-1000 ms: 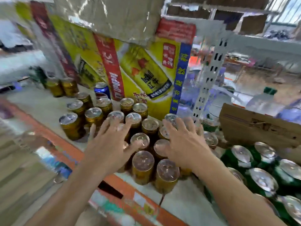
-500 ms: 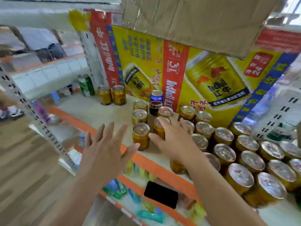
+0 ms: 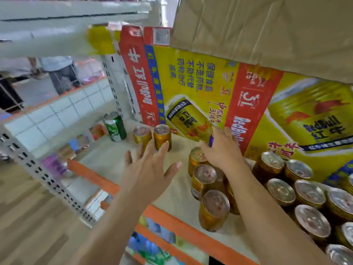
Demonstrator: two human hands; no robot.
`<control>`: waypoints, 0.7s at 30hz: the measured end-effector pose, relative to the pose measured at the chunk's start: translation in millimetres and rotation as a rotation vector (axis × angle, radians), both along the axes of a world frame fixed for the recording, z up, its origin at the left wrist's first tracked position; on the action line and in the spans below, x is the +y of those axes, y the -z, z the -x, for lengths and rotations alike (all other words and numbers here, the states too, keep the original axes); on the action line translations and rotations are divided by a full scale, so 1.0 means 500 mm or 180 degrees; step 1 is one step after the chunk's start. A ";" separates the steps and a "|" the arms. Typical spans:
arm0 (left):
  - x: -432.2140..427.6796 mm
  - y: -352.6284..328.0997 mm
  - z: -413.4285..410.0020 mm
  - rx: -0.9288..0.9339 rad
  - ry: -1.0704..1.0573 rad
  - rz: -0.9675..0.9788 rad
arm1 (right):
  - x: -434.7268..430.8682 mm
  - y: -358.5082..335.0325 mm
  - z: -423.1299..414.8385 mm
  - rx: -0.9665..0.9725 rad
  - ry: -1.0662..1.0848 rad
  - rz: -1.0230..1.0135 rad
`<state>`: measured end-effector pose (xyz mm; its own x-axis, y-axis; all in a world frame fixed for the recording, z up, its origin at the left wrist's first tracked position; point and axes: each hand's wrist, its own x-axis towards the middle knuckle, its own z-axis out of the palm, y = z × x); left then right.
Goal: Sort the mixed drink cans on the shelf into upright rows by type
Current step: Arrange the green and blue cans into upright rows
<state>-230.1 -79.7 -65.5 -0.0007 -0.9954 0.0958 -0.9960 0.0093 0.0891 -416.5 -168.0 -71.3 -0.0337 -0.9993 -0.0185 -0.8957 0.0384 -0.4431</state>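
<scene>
Several gold cans [image 3: 309, 194] stand upright in rows on the right of the shelf [image 3: 107, 156], and a short column of gold cans [image 3: 204, 177] runs toward the front edge. Two more gold cans [image 3: 162, 135] stand apart at the back, with a green can [image 3: 115, 127] left of them. My right hand [image 3: 224, 150] reaches over the column and curls round a blue can [image 3: 210, 141] by the back carton; only a blue sliver shows. My left hand [image 3: 149, 170] hovers with fingers spread above the bare shelf, holding nothing.
A yellow and red drinks carton [image 3: 191, 83] forms the back wall, and a cardboard box [image 3: 267, 29] hangs overhead. The shelf has an orange front edge [image 3: 91, 175] and a perforated upright post [image 3: 47, 178]. Lower shelves hold packets. A person [image 3: 61, 73] stands far left.
My view swung left along the shelf. My right hand moved back from the gold cans to the blue can and closed round it. My left hand stayed spread in the air.
</scene>
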 end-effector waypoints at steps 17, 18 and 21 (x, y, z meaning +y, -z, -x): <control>-0.299 0.030 -0.249 0.0235 0.0154 0.0148 | -0.107 -0.031 -0.193 0.0569 0.0206 0.0834; -0.323 0.034 -0.277 0.0270 0.0052 0.0107 | -0.104 -0.040 -0.215 0.0498 0.0203 0.0853; -0.386 0.058 -0.359 0.0427 -0.0261 -0.0088 | -0.096 -0.061 -0.282 0.0313 0.0206 0.0888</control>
<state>-50.5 -272.7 -94.4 0.0918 -0.9938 0.0623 -0.9724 -0.0760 0.2205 -275.4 -216.3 -40.8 -0.0855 -0.9610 0.2629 -0.9345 -0.0142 -0.3557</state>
